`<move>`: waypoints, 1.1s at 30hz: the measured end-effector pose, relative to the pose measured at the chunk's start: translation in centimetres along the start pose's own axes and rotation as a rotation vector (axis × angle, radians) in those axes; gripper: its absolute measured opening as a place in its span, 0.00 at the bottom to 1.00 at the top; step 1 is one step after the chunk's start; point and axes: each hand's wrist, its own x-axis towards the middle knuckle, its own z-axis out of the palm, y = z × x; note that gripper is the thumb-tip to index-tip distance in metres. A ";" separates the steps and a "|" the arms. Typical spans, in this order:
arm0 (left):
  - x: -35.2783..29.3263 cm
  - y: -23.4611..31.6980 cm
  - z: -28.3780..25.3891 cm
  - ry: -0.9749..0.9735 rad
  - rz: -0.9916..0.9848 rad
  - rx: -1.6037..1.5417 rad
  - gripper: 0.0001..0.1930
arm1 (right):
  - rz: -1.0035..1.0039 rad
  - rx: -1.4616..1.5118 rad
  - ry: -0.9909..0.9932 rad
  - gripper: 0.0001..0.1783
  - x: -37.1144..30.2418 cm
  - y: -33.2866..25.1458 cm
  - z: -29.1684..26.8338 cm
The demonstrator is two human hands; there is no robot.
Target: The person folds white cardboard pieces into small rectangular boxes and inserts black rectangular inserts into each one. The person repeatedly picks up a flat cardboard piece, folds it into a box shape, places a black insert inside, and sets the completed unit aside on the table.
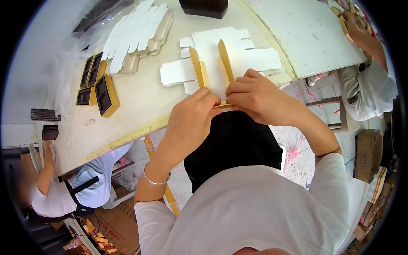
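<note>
Near the table's front edge, my left hand [194,119] and my right hand [264,98] pinch the near edge of a partly folded gold-and-white carton [225,63]. Two of its gold side walls stand up, left and right, and my fingers meet almost together on the near flap. Beneath and beyond it lie flat white carton blanks [178,72] with notched tabs. To the left stand several gold boxes [111,95] with dark brown compartmented inserts.
A stack of white carton blanks [136,34] lies at the far left beside clear plastic wrap [68,72]. A dark brown block [204,7] sits at the table's far side. Co-workers are at the left and at the upper right. A cardboard box [367,155] stands on the right.
</note>
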 end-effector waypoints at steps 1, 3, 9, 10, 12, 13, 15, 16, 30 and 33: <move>0.0 0.0 -0.2 -0.015 0.013 0.020 0.05 | 0.000 0.082 0.005 0.11 -0.2 0.0 -0.4; 0.0 0.6 -2.0 -0.059 0.104 0.133 0.05 | -0.009 0.077 0.109 0.14 -0.5 0.5 -1.5; 1.4 -0.5 -5.5 -0.034 0.368 0.323 0.14 | -0.008 -0.438 0.260 0.09 -1.2 3.3 -3.5; 1.6 0.2 -5.6 0.067 0.325 0.396 0.17 | -0.040 -0.461 0.308 0.07 -1.2 2.9 -2.7; 1.5 0.9 -5.3 0.111 0.242 0.507 0.24 | 0.026 -0.378 0.326 0.07 -0.9 1.5 -1.7; 1.2 1.0 -4.4 0.108 0.237 0.472 0.24 | 0.056 -0.332 0.335 0.07 -0.7 0.6 -1.2; 0.7 0.5 -1.4 0.101 0.231 0.391 0.23 | 0.061 0.025 0.300 0.13 -0.2 -1.2 -0.4; 0.6 0.4 -0.9 0.088 0.200 0.351 0.21 | 0.066 0.110 0.282 0.16 -0.3 -1.5 -0.8; -0.5 -1.8 -1.6 -0.089 0.064 -0.071 0.14 | -0.084 0.147 -0.036 0.10 -0.2 2.4 -2.1; -0.5 -1.9 -0.4 -0.028 0.093 -0.013 0.11 | -0.065 0.189 -0.019 0.12 0.6 2.2 -1.3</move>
